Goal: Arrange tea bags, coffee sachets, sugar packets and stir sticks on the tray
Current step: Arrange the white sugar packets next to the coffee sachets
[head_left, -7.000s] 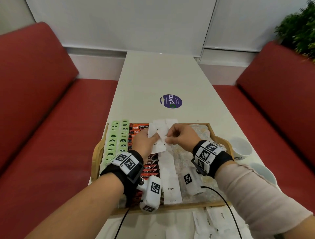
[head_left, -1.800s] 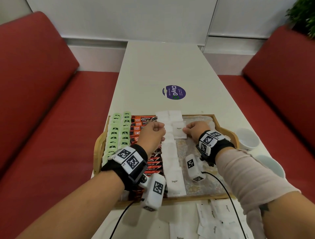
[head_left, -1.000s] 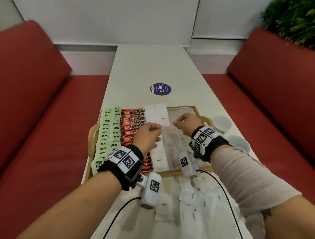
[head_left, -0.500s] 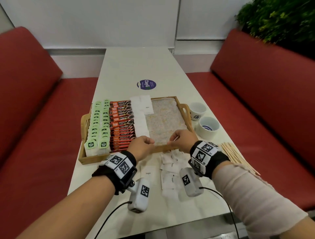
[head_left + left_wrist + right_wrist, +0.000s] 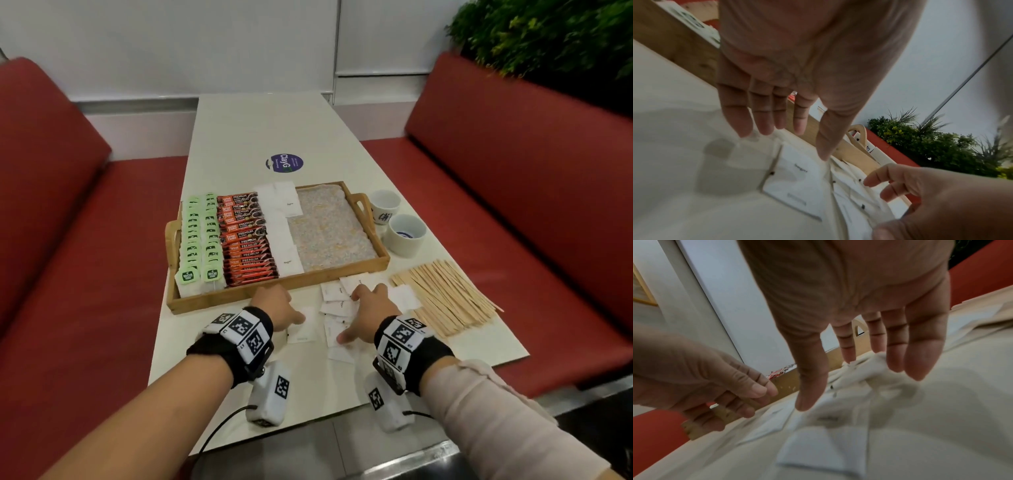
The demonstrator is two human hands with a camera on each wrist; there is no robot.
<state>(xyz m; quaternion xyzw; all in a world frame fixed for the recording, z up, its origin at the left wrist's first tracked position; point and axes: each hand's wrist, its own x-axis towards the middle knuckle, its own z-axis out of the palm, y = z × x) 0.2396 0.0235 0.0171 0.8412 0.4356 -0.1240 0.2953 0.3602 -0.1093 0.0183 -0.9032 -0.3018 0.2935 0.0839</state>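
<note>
The wooden tray (image 5: 274, 286) holds green tea bags (image 5: 200, 240) at its left, orange coffee sachets (image 5: 246, 240) beside them, then a column of white sugar packets (image 5: 286, 236). Its right part is bare. Loose sugar packets (image 5: 337, 305) lie on the table in front of the tray. My left hand (image 5: 281, 310) hovers open, fingers straight, over a single packet (image 5: 795, 178). My right hand (image 5: 363, 308) is open and spread on the loose pile (image 5: 869, 374), fingertips touching it. Wooden stir sticks (image 5: 445, 298) lie fanned out to the right.
Two white cups (image 5: 385, 205) (image 5: 406, 234) stand right of the tray. A round blue sticker (image 5: 284, 163) marks the table behind it. Red benches flank the table, and a plant stands at the back right. The table's near edge is just behind my wrists.
Both hands have drawn back from over the tray to the loose packets in front of it. Their curled fingers have opened out. The head view has pulled back.
</note>
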